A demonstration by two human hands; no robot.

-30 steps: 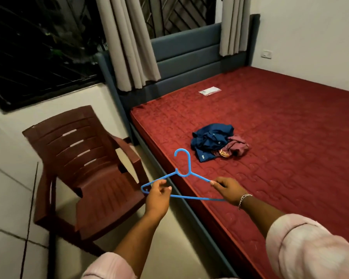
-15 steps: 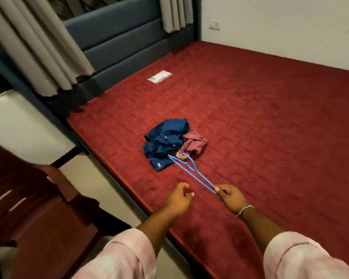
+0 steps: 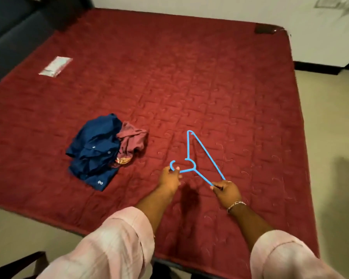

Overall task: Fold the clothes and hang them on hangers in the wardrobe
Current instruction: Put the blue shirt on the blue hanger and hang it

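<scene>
- One bed (image 3: 210, 77) fills most of the room, its red quilted mattress bare apart from a few things near the side where the person stands.
- Both arms reach out over the near edge of the bed, pale pink sleeves (image 3: 117, 242) rolled back to the forearms.
- Blue shirt (image 3: 95, 152), crumpled in a heap, lies on the mattress to the left of the hands, well apart from them.
- Maroon garment (image 3: 133, 141), also bunched up, lies touching the shirt's right side, partly tucked against it.
- Blue hanger (image 3: 201, 150) is held just above the mattress, right of the clothes, its triangle pointing away from the person and its hook turned to the left.
- Left hand (image 3: 169, 179) has its fingers curled round the hanger's hook, thumb and fingertips pinching it.
- Right hand (image 3: 225, 191) grips the near corner of the hanger, fingers closed round the plastic; a bracelet (image 3: 235, 205) sits on that wrist.
- Small white packet (image 3: 55, 66) lies far off on the mattress near the dark headboard (image 3: 10, 31).
</scene>
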